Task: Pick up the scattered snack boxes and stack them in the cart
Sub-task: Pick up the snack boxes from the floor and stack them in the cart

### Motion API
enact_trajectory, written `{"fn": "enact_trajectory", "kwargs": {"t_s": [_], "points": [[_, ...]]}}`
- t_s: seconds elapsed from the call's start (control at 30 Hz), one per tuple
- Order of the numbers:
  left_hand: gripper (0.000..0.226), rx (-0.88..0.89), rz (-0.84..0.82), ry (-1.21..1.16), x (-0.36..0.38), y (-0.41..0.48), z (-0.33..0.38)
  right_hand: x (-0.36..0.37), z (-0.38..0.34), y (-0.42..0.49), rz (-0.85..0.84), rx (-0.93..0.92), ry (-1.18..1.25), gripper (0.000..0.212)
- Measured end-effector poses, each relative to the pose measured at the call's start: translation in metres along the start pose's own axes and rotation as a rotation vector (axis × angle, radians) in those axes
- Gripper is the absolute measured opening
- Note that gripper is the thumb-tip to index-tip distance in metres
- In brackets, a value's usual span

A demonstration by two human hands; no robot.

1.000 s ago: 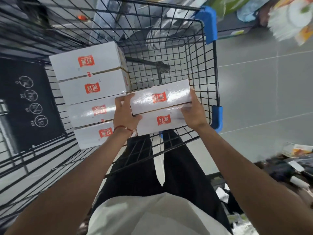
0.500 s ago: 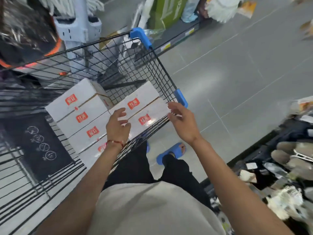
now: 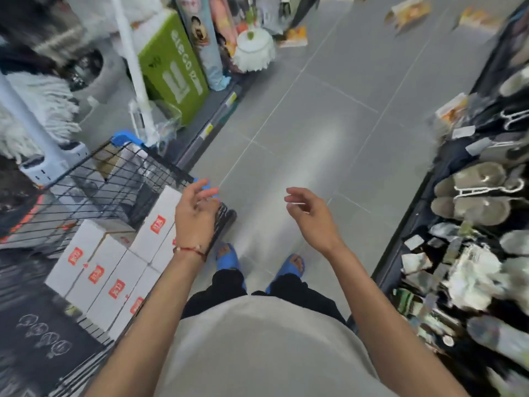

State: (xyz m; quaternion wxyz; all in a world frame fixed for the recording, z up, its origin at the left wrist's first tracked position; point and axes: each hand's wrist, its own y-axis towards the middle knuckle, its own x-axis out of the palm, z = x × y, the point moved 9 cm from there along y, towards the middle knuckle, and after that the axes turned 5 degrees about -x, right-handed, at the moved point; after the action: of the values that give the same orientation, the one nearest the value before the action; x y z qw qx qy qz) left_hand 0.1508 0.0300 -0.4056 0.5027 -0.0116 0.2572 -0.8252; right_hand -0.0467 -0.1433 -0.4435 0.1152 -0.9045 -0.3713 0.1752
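Note:
Several white snack boxes with red labels [image 3: 114,270] lie stacked in rows inside the black wire cart [image 3: 86,184] at the lower left. My left hand [image 3: 194,216] hovers over the cart's near right corner, just above the rightmost box [image 3: 156,224], fingers apart and holding nothing. My right hand [image 3: 310,216] is out over the grey floor, to the right of the cart, fingers loosely curled and empty. More snack packs [image 3: 409,10] lie on the floor far up the aisle, blurred.
A shelf with mops and a green carton [image 3: 174,67] runs along the left behind the cart. On the right stands a dark rack of slippers and small goods [image 3: 472,196]. The grey tiled aisle floor [image 3: 315,124] stretches ahead. My blue sandals [image 3: 226,256] are below.
Both hands have let go of the two boxes set in the cart and lifted away. The view has swung right, from the cart toward the aisle.

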Motion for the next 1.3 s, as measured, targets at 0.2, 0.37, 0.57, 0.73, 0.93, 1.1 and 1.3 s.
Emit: {"fn": "enact_trajectory", "kwargs": {"t_s": [0.2,0.37,0.57,0.73,0.93,1.1,1.3], "points": [[0.039,0.016,-0.172,0.056,0.097,-0.012,0.044,-0.083,0.0,-0.002,0.137,0.016,0.075,0.029],[0.039,0.023,-0.278,0.094,0.166,0.002,0.078,-0.143,-0.001,0.014,0.286,0.028,0.172,0.029],[0.037,-0.042,-0.386,0.122,0.255,0.05,0.115,-0.209,-0.011,0.076,0.397,0.074,0.247,0.028],[0.035,-0.033,-0.45,0.117,0.34,0.118,0.168,-0.269,-0.027,0.154,0.468,0.077,0.263,0.027],[0.033,0.004,-0.526,0.172,0.431,0.189,0.242,-0.333,-0.056,0.245,0.538,0.107,0.332,0.028],[0.034,-0.001,-0.558,0.232,0.513,0.234,0.287,-0.387,-0.068,0.312,0.578,0.151,0.431,0.029],[0.034,-0.023,-0.607,0.295,0.642,0.275,0.335,-0.5,-0.067,0.404,0.623,0.176,0.491,0.03]]}}
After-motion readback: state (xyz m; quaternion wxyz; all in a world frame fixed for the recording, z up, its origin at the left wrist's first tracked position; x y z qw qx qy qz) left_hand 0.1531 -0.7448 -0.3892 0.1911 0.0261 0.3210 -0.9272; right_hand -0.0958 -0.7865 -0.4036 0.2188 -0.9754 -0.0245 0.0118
